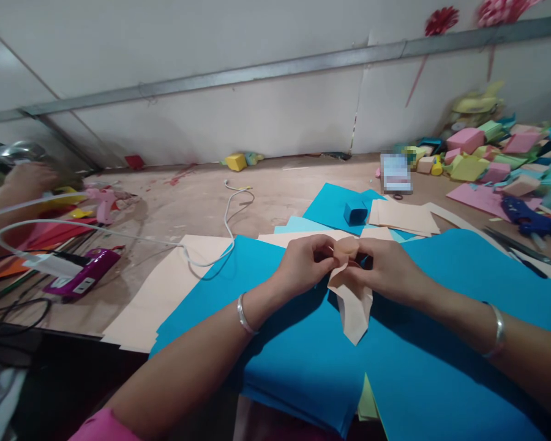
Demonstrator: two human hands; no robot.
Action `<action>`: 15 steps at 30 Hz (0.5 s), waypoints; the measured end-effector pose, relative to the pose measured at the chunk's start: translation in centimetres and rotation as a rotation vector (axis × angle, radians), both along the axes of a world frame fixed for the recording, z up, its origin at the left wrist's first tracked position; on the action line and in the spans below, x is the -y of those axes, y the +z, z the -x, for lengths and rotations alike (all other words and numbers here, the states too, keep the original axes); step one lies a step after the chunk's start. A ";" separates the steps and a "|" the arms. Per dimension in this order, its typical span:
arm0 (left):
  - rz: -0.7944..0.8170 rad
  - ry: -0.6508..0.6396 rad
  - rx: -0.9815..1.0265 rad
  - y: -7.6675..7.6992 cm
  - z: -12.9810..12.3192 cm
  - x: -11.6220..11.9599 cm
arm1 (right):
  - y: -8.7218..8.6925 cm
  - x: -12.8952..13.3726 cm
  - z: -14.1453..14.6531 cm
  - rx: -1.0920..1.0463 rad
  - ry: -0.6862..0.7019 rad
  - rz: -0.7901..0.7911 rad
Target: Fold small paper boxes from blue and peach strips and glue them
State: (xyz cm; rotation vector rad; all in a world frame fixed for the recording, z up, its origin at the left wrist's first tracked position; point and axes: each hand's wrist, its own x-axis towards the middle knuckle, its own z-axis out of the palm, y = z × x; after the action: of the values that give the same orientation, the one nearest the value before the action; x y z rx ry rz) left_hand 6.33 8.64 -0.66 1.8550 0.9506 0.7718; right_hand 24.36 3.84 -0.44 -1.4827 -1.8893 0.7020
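Between my two hands hangs a folded piece of peach paper point(356, 309), rounded at the top and pointed at its lower end. The fingers of my left hand point(308, 262) pinch its upper left side. On the other side, my right hand point(389, 266) grips the upper right part with thumb and fingers. Large blue paper sheets point(275, 367) lie beneath both hands. Behind the hands, a small folded blue paper piece point(355, 212) rests on more blue paper, beside a stack of peach paper point(404, 217).
Many coloured paper shapes point(466, 141) are piled at the back right, near a blue glue gun point(532, 219) and scissors point(518, 244). A purple power strip point(85, 275) and white cable point(229, 208) lie left. Another person's hand point(32, 177) is at far left.
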 end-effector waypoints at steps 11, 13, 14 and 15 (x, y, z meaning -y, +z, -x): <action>0.268 0.010 0.156 0.1 0.0 -0.5 | 0.1 -0.6 -0.5 -0.107 0.004 0.044; 0.268 0.017 0.144 0.2 -0.1 -0.5 | 0.1 -0.5 -0.4 -0.126 0.015 -0.003; 0.257 0.020 0.132 0.1 -0.1 -0.4 | 0.1 -0.5 -0.4 -0.129 0.009 -0.031; 0.235 0.025 0.115 0.1 -0.1 -0.4 | 0.1 -0.4 -0.3 -0.128 0.000 -0.059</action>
State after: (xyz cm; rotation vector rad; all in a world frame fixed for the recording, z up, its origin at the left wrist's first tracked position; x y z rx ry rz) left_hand 6.46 9.01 -0.54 1.5822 0.9499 0.7405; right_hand 24.70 4.23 -0.37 -1.3680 -1.7985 0.7177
